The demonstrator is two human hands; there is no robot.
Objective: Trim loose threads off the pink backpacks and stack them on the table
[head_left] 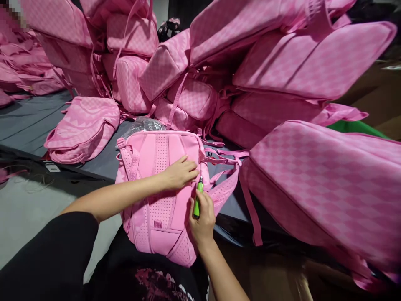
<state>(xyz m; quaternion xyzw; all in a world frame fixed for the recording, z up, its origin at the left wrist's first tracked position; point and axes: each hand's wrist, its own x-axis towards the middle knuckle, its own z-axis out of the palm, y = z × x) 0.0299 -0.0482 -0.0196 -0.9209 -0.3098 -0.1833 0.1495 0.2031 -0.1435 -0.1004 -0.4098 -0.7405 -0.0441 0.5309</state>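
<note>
Straight up at twelve o'clock you have pink checkered bags (192, 98) heaped on the grey-covered desk (29, 121), with a taller stack (131, 35) at eleven and a black-and-white patterned item (171, 28) between those two hours. At ten, near you, there's crumpled clear plastic (144, 124); farther out lies a spread-out pink pile (29, 69). Look between nine and ten for a single pink bag (83, 131) lying apart, and to nine for a white label (52, 167) at the desk's edge. Pale floor (19, 217) shows at eight. A leaning stack (303, 60) fills your two o'clock; at three sits a large checkered bag (326, 179), something green (357, 126) behind it.
</note>
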